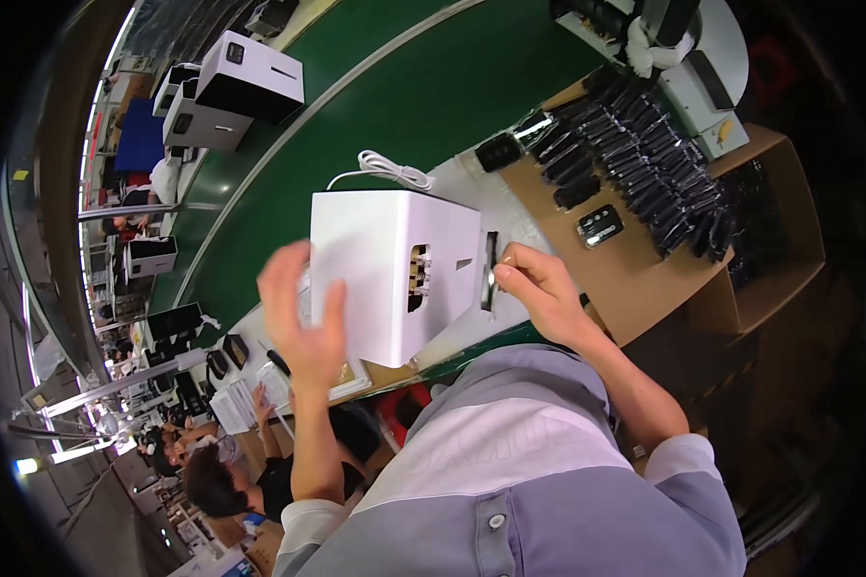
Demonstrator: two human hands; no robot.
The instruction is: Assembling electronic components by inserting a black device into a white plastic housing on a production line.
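A white box-shaped appliance [361, 279] stands on the bench in front of me, with a coiled white cable [390, 167] behind it. An opening in its side shows brass-coloured parts [420, 274], and a narrow slot lies further along that side. My left hand [303, 313], a little blurred, is beside the appliance's left face with thumb and fingers apart; whether it touches is unclear. To the right of the appliance, my right hand [541, 290] is closed in a pinch over a dark strip [489, 271]. Something small and shiny shows at its fingertips, too small to name.
Right of me, a cardboard sheet [635, 288] bears many wrapped black pieces [635, 154] and one black panel [599, 225]. An open carton [779, 231] stands beyond. More white appliances [250, 77] stand across the green bench [394, 87]. Another person [223, 481] works at left.
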